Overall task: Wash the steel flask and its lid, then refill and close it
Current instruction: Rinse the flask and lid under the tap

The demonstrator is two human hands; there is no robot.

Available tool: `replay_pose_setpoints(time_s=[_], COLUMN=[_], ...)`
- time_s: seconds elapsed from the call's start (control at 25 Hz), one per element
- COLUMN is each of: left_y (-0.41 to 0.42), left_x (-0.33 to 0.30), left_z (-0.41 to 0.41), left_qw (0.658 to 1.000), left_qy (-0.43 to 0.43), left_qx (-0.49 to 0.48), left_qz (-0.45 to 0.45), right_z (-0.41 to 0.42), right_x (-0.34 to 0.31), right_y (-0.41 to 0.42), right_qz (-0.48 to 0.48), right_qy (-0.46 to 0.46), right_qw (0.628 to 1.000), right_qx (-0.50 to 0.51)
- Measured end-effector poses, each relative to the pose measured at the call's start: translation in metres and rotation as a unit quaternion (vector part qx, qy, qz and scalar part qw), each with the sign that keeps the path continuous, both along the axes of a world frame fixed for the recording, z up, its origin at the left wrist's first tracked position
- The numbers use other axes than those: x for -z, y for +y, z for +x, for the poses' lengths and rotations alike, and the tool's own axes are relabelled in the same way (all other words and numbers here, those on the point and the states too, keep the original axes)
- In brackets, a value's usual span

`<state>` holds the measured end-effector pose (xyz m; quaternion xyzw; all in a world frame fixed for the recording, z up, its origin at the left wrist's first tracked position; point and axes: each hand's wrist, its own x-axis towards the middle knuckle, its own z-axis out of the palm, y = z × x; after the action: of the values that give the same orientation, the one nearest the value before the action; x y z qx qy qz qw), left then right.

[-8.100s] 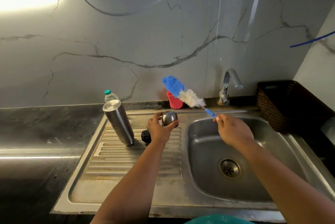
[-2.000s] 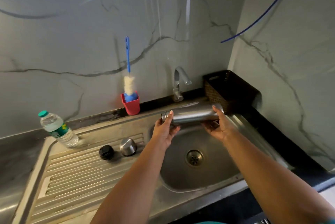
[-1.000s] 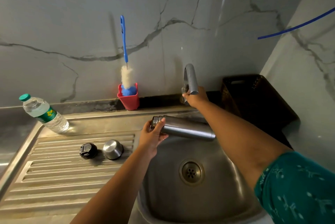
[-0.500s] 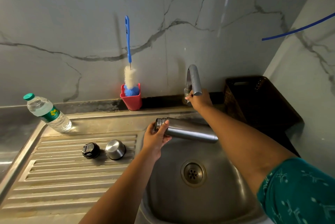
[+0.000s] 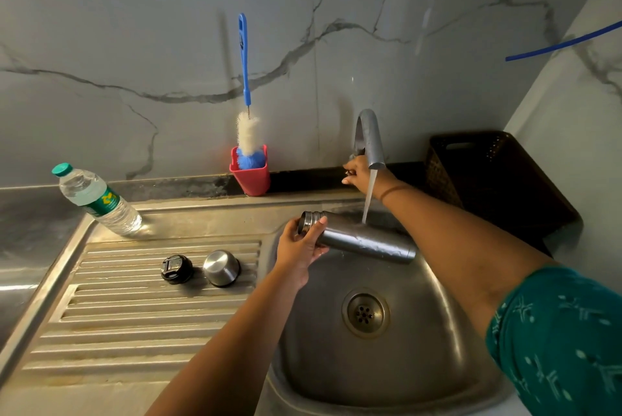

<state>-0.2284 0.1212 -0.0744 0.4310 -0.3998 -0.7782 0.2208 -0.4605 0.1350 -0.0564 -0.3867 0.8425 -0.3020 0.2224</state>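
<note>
- While water runs from the tap, nearest the viewer is the steel sink bowl, the landmark for all that follows; its round drain sits at the bottom of the bowl.
- Reaching over the bowl from the near right, an arm in a green patterned sleeve crosses above the bowl's right side and hides part of that rim.
- Left of the bowl, the ribbed draining board carries two loose parts side by side: a black inner stopper and, nearer the bowl, a steel lid cup resting mouth down. They look close together; whether they touch is unclear.
- Over the bowl's far left part, the left hand has its fingers curled round the neck of the steel flask, which lies nearly level with its open threaded mouth pointing left and its base toward the right.
- A thin stream of water falls onto the flask's side, not into its mouth.
- Beyond the bowl, the right hand is at the tap's base, fingers curled there; what exactly they grip is hidden behind the spout.
- Far left of the bowl, a clear plastic water bottle with a green cap stands at the draining board's back corner.
- Behind the bowl to the left, against the marble wall, a red cup holds a blue-handled bottle brush, bristles down.
- Right of the bowl at the back, a dark woven basket sits in the corner.
</note>
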Motion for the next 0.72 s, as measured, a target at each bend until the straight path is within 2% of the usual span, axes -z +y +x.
replay_pose_setpoints(time_s=[0.08, 0.16, 0.24, 0.32, 0.4, 0.48, 0.52, 0.56, 0.68, 0.72], left_y=[0.001, 0.003, 0.005, 0.008, 0.010, 0.015, 0.017, 0.018, 0.015, 0.013], left_x=[0.002, 0.005, 0.008, 0.009, 0.010, 0.009, 0.008, 0.006, 0.002, 0.000], left_z=[0.000, -0.002, -0.005, -0.008, -0.013, -0.017, -0.019, -0.019, -0.018, -0.018], left_qw=[1.000, 1.000, 1.000, 1.000, 0.999, 0.998, 0.998, 0.997, 0.991, 0.990], left_qy=[0.004, -0.002, -0.002, 0.007, 0.005, -0.006, -0.011, -0.010, 0.004, 0.006], left_qx=[0.008, 0.015, 0.016, 0.016, 0.032, 0.055, 0.063, 0.072, 0.133, 0.140], left_qz=[0.006, 0.010, 0.015, 0.021, 0.016, 0.005, 0.002, 0.001, -0.010, -0.013], right_z=[-0.001, 0.001, 0.020, 0.056, 0.081, 0.096, 0.097, 0.095, 0.078, 0.078], right_x=[-0.013, -0.021, -0.022, -0.016, -0.001, 0.012, 0.014, 0.014, 0.007, 0.004], right_y=[0.008, 0.030, 0.064, 0.102, 0.124, 0.127, 0.125, 0.122, 0.115, 0.112], right_qz=[0.001, -0.026, -0.017, 0.057, 0.177, 0.187, 0.173, 0.160, 0.179, 0.187], right_qy=[-0.023, -0.039, -0.105, -0.134, 0.012, 0.140, 0.142, 0.107, -0.100, -0.114], right_qw=[1.000, 0.998, 0.993, 0.989, 0.978, 0.968, 0.972, 0.980, 0.978, 0.975], right_qx=[-0.014, 0.034, 0.058, -0.032, -0.112, -0.088, -0.066, -0.048, -0.033, -0.045])
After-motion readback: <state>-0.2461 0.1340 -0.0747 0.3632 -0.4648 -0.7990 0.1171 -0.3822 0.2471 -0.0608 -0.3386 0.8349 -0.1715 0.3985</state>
